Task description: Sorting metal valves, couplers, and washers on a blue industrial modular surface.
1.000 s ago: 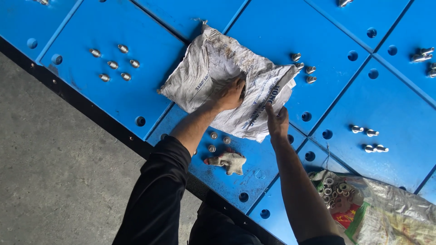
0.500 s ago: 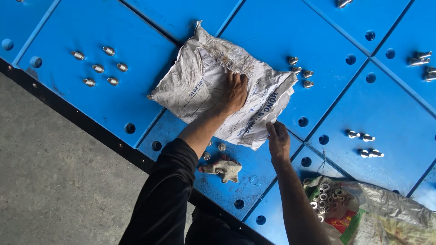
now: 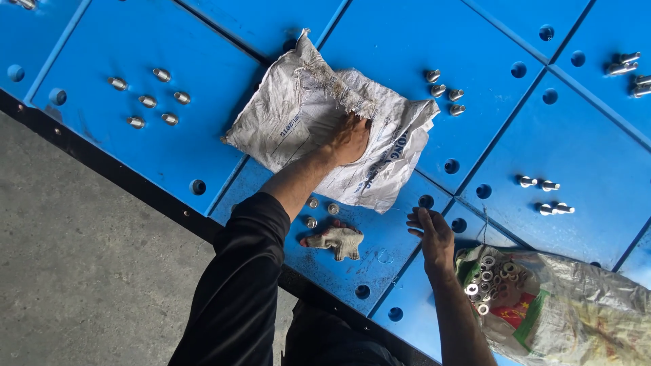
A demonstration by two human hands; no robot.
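Left hand (image 3: 349, 139) stretched forward, sleeve pushed up, fingers tucked into the mouth of a crumpled white sack (image 3: 305, 129) lying on the blue panels (image 3: 203, 149); grip hidden. Right hand (image 3: 432, 234) flat, fingers spread, empty, beside the sack.

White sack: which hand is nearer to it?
Left. The left hand presses down on the white sack, while the right hand rests on the blue panel just below the sack's edge, apart from it.
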